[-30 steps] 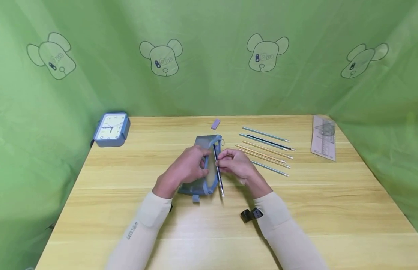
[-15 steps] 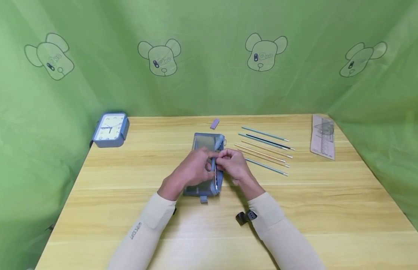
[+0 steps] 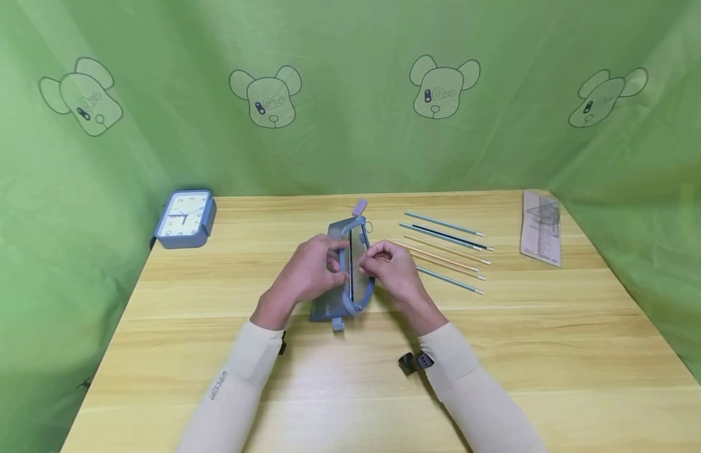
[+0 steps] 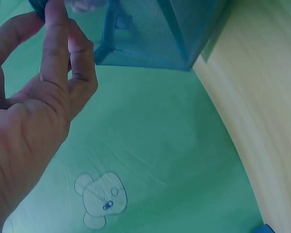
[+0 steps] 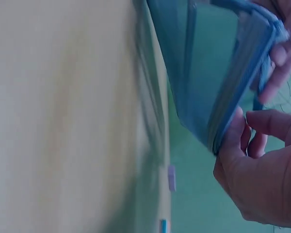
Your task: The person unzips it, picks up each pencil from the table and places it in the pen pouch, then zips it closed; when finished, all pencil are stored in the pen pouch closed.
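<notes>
A blue mesh pencil case [image 3: 330, 303] stands tilted on the table with its zipped mouth spread apart. Inside that opening a dark pencil [image 3: 352, 277] lies lengthwise. My left hand [image 3: 308, 270] pinches the left rim between thumb and fingers; in the left wrist view its fingertips meet the case at the top edge. My right hand [image 3: 397, 275] is at the opposite rim, and the right wrist view has its curled fingers gripping the zipper edge [image 5: 242, 77]. Several loose pencils [image 3: 443, 237], blue, dark and natural wood, lie just right of this hand.
A purple eraser [image 3: 359, 207] lies behind the case. At the back left stands a blue clock [image 3: 186, 218]. A set of clear rulers [image 3: 542, 228] lies at the right on the wooden table [image 3: 350, 390]. Green curtains [image 3: 350, 145] enclose the back and sides.
The dark pencil has gone from my right fingers into the pencil case. The mouth, narrowed half a second ago, is spread wide again, and the case has tilted and shifted slightly away from me.
</notes>
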### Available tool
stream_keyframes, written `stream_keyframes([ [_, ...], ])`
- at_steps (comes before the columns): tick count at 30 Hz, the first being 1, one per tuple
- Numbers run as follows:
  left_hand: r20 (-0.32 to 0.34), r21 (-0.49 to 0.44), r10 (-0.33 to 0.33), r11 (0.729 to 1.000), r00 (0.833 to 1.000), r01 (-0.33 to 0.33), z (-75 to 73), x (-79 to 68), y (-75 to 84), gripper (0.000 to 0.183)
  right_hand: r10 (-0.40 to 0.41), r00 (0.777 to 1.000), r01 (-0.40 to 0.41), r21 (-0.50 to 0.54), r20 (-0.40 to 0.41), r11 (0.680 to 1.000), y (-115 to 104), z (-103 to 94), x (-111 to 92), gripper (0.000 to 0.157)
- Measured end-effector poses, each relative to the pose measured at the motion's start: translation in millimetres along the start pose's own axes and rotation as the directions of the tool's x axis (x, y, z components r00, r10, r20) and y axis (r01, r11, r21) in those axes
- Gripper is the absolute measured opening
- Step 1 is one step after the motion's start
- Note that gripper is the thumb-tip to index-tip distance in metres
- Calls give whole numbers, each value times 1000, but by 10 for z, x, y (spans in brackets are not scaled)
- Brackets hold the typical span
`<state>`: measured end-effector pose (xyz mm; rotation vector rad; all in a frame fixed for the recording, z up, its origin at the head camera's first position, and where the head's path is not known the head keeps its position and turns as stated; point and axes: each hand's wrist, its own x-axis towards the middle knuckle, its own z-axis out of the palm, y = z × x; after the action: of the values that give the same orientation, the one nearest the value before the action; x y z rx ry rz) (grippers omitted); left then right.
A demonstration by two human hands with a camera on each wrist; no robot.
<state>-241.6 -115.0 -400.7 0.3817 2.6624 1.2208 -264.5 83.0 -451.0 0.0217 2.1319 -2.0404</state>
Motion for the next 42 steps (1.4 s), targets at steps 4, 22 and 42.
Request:
stream_keyframes([
  [4, -14, -21, -20, 1000, 1000, 19, -100, -15, -20, 65, -38, 999, 38, -16, 16, 999, -65, -140, 20, 7],
  [22, 9, -35, -23, 999, 1000, 23, -197, -48, -71, 65, 5, 989, 121, -841, 145, 528, -79, -1335, 61, 25],
  [42, 10, -19, -25, 999, 1000, 25, -198, -66, -105, 65, 115, 973, 113, -853, 198, 509, -20, -1264, 76, 28],
])
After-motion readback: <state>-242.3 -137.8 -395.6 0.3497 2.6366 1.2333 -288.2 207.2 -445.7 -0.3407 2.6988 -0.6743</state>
